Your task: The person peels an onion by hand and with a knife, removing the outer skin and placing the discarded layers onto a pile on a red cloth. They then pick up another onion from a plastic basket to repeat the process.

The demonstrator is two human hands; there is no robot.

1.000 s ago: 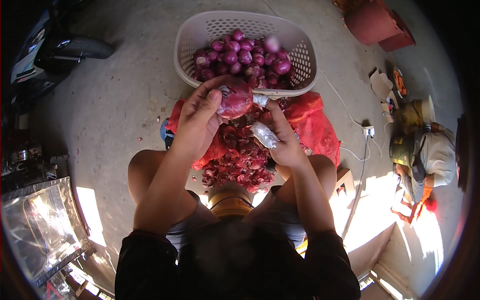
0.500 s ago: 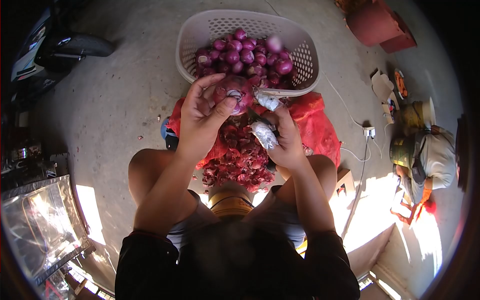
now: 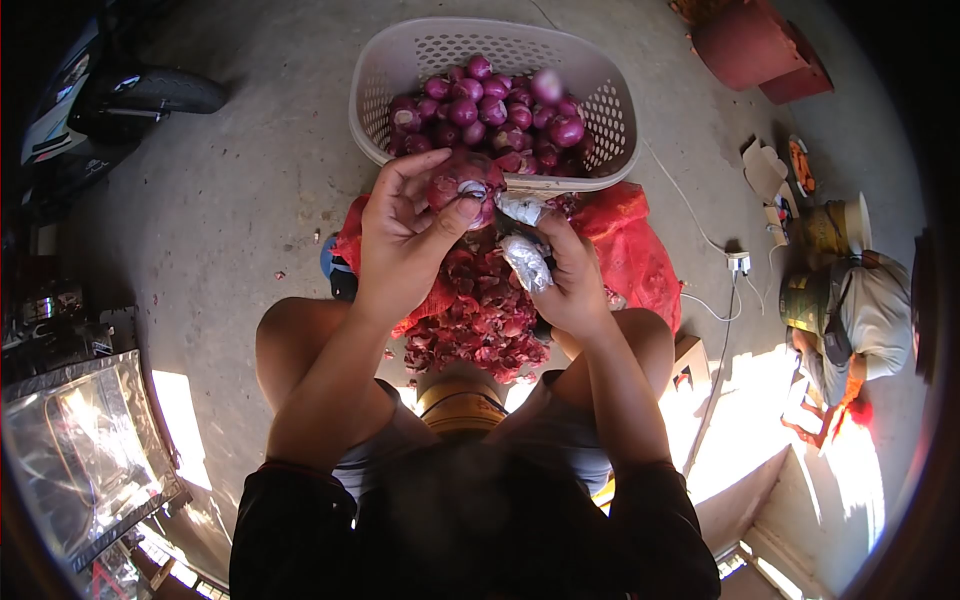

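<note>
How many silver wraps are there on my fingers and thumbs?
2 show, both on your right hand: the thumb wrap, and above it the finger wrap beside the onion. More may be hidden.

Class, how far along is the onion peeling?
Looks done: the glossy onions in the basket; skins lie heaped nearby. In hand: the left hand holds a papery-skinned onion, the right hand close by. Remaining: probably that onion; any others in the red net are hidden.

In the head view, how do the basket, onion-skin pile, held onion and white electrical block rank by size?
Largest to smallest, as they look:
Basket
Onion-skin pile
Onion in the left hand
White electrical block
</note>
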